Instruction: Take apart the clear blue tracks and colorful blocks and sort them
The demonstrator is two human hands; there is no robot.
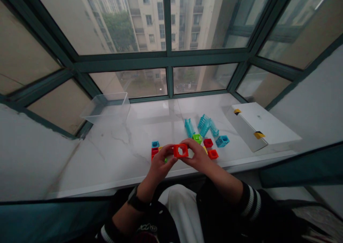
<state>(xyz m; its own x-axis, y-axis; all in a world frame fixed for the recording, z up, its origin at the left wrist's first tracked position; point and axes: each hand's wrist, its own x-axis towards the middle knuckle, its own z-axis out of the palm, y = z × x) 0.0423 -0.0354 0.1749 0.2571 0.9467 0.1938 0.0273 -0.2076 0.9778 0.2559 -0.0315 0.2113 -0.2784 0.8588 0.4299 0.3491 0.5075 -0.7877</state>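
Between my two hands is a red cube block (176, 151) with a round hole through the face turned to me. My left hand (160, 164) pinches its left side, and my right hand (197, 155) grips its right side. Left of the hands stands a group of joined blocks, with a blue block (155, 144) above a dark red block (154, 152); yellow and green parts are partly covered by my left hand. Beyond my right hand lie a green block (197, 138), a crimson block (208, 143), an orange-red block (213, 154) and a blue block (222, 141).
Several translucent blue track pieces (204, 125) lie behind the loose blocks. A clear plastic bin (107, 109) stands at the back left of the white marble sill (107, 160). To the right is a white box (265, 123) with yellow-black corner tabs. Windows rise behind.
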